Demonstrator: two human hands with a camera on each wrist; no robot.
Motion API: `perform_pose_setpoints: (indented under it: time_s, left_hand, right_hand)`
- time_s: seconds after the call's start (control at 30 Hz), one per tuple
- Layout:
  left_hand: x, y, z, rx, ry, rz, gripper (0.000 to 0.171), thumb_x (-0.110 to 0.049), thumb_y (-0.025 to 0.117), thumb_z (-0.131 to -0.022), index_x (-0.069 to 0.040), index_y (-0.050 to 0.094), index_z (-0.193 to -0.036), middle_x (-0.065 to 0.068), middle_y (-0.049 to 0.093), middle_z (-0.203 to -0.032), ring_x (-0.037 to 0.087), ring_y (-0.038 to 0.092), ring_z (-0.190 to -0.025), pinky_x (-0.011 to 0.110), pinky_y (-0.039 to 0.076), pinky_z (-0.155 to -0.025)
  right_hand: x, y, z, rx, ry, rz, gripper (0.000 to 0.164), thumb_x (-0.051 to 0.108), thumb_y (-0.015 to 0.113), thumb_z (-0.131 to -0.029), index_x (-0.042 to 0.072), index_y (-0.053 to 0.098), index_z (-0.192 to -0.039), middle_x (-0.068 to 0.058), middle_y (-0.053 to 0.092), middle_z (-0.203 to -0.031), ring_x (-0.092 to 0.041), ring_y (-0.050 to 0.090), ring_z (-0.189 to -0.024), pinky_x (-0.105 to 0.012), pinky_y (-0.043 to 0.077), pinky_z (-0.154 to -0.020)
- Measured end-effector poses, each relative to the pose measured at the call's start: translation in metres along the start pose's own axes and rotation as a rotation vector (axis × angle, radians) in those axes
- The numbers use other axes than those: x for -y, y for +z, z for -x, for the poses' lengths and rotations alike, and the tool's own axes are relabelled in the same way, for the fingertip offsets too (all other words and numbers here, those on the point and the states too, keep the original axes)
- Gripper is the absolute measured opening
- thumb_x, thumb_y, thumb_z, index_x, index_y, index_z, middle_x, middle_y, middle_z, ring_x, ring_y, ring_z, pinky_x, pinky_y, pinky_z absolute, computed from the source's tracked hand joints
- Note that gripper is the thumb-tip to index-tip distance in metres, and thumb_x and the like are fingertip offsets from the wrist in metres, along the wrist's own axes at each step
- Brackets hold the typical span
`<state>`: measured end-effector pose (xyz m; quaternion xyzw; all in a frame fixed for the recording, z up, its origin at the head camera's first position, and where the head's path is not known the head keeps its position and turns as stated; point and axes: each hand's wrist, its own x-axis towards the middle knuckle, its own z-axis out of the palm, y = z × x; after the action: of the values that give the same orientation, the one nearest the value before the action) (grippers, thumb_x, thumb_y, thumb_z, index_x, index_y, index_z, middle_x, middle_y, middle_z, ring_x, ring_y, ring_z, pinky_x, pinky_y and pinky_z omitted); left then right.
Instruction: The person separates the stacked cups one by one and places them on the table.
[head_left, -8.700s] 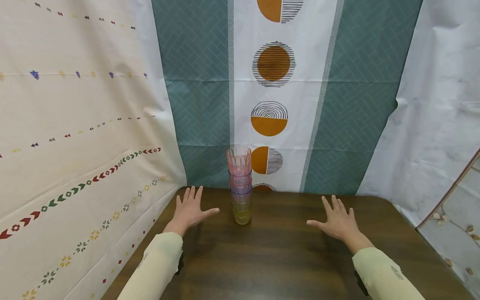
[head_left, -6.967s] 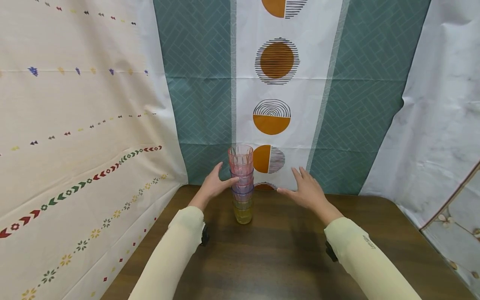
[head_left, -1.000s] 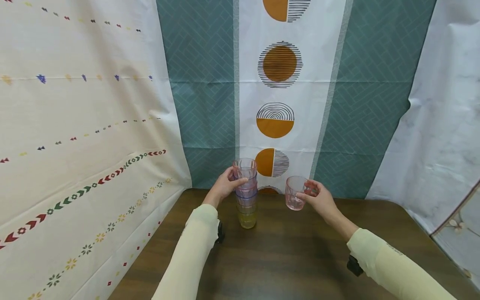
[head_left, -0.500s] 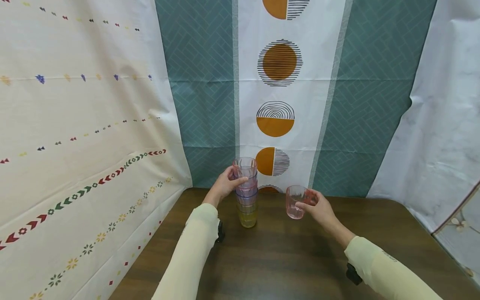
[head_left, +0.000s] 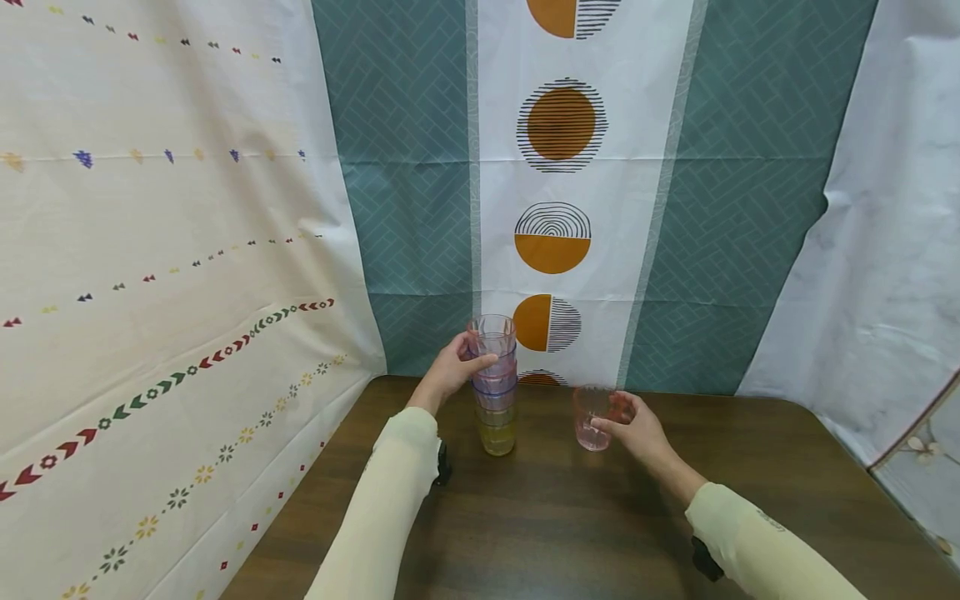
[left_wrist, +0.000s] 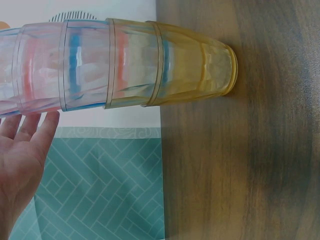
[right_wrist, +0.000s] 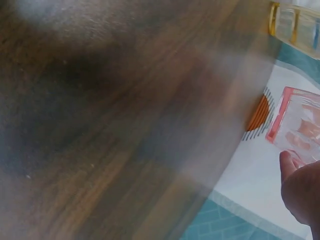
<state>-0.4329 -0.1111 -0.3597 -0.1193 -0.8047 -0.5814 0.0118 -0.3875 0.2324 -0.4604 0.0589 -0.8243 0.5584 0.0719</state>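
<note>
A stack of nested clear plastic tumblers (head_left: 497, 392) stands upright toward the back of the brown table, pink and bluish-purple above, yellow at the bottom. My left hand (head_left: 453, 367) holds it near the top, thumb in front and fingers around the far side. In the left wrist view, the fingertips (left_wrist: 49, 120) touch the tumblers. To the right of the stack, my right hand (head_left: 637, 427) grips a single pink tumbler (head_left: 591, 417) by its right side, upright. Its base is low over the table; whether it touches the wood I cannot tell.
The dark wooden table (head_left: 540, 517) reaches back to a green-and-white patterned cloth (head_left: 405, 225). A cream embroidered cloth (head_left: 172, 250) hangs along the left side, and a white marbled cloth (head_left: 885, 250) along the right.
Both hands were open and apart from a taller stack at first. My left hand took hold of the stack. The right hand took the top pink tumbler off and has lowered it toward the table.
</note>
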Motion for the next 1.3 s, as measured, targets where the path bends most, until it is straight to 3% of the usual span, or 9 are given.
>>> perform_pose_setpoints:
  time_s: [0.77,1.3]
  left_hand:
    - [-0.001,0.001,0.001,0.007,-0.005,0.017,0.072,-0.041,0.077,-0.087,-0.011,0.044,-0.144,0.010,0.056,-0.140,0.030,0.051,-0.129,0.050,0.038,-0.110]
    - [0.001,0.000,0.000,-0.002,0.007,0.031,0.058,-0.037,0.077,-0.087,-0.014,0.050,-0.132,0.008,0.052,-0.144,0.028,0.049,-0.131,0.048,0.038,-0.111]
  right_hand:
    - [-0.033,0.017,0.007,0.005,0.045,0.040,0.087,0.028,0.082,-0.083,-0.008,0.033,-0.145,-0.030,0.044,-0.143,-0.048,0.043,-0.132,-0.056,0.039,-0.106]
    - [-0.038,0.020,0.012,0.029,0.052,0.045,0.086,0.026,0.082,-0.084,-0.006,0.032,-0.146,-0.027,0.042,-0.147,-0.047,0.042,-0.133,-0.055,0.042,-0.104]
